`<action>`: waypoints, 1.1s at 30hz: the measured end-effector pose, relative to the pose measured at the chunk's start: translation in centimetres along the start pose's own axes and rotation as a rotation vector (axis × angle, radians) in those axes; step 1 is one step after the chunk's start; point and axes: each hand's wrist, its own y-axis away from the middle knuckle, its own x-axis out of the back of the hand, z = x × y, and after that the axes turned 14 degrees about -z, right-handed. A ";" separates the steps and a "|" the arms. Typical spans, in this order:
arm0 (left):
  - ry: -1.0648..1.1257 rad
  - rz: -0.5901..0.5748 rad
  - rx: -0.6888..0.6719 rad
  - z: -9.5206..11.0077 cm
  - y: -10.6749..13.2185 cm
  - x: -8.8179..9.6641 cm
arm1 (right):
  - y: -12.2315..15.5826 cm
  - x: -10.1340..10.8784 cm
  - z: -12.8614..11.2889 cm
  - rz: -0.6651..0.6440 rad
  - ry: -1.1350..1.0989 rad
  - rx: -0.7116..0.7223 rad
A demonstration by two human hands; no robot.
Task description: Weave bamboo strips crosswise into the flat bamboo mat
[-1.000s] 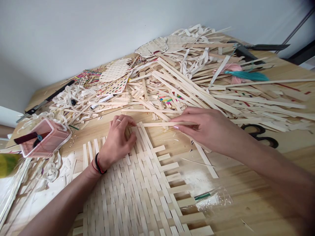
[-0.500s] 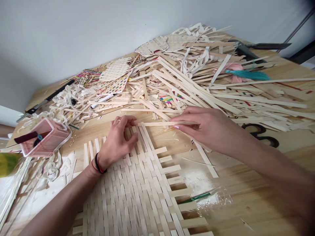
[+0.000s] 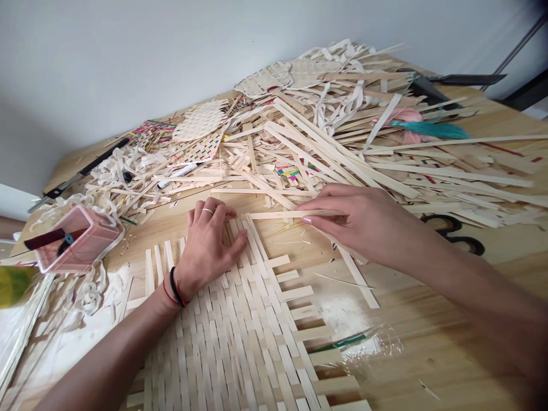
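The left hand (image 3: 209, 251) is pressing open on a woven bamboo mat (image 3: 226, 337) at six o'clock. The right hand (image 3: 359, 222), well apart, is pinching a loose strip (image 3: 295, 214) just above the mat. A heap of strips (image 3: 325, 148) is lying at twelve o'clock on a wooden table (image 3: 428, 354), before a white wall (image 3: 128, 57).
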 end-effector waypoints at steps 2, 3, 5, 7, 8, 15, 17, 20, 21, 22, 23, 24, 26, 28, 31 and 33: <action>-0.028 0.012 -0.018 0.0 0.1 -0.1 | 0.0 0.0 0.0 0.003 -0.001 -0.001; -0.035 0.019 -0.028 0.1 0.1 0.0 | 0.0 0.0 0.1 0.005 -0.002 0.000; -0.030 0.019 -0.045 0.1 0.1 0.0 | 0.0 0.0 0.1 0.007 -0.001 0.002; -0.002 -0.008 -0.043 0.0 0.1 0.2 | 0.0 0.0 0.2 0.006 0.001 -0.002; 0.019 -0.028 -0.036 -0.1 0.1 0.2 | 0.0 0.0 0.2 0.005 0.001 -0.003; 0.102 -0.094 -0.043 -0.6 0.0 0.5 | 0.0 0.1 0.1 0.000 0.001 0.004; 0.099 -0.082 -0.058 -0.6 0.0 0.4 | 0.0 0.1 0.1 0.000 0.003 -0.003; 0.061 -0.034 -0.082 -0.4 0.1 0.3 | 0.0 0.1 0.1 -0.007 0.013 -0.017; 0.040 -0.020 -0.092 -0.3 0.1 0.2 | 0.0 0.1 0.1 -0.009 0.016 -0.020; 0.015 -0.007 -0.099 -0.2 0.1 0.1 | 0.0 0.1 0.2 -0.011 0.018 -0.024; -0.013 0.006 -0.104 -0.1 0.2 0.1 | 0.0 0.1 0.2 -0.012 0.019 -0.028; -0.042 0.020 -0.106 0.0 0.2 0.0 | 0.1 0.1 0.2 -0.013 0.019 -0.033; -0.096 0.044 -0.108 0.2 0.2 0.0 | 0.1 0.1 0.2 -0.016 0.020 -0.038; -0.139 0.058 -0.109 0.3 0.2 -0.1 | 0.1 0.1 0.3 -0.019 0.021 -0.038; -0.175 0.055 -0.098 0.4 0.2 0.0 | 0.1 0.1 0.3 -0.016 0.022 -0.044; -0.174 0.041 -0.082 0.4 0.2 0.0 | 0.1 0.1 0.3 -0.016 0.020 -0.050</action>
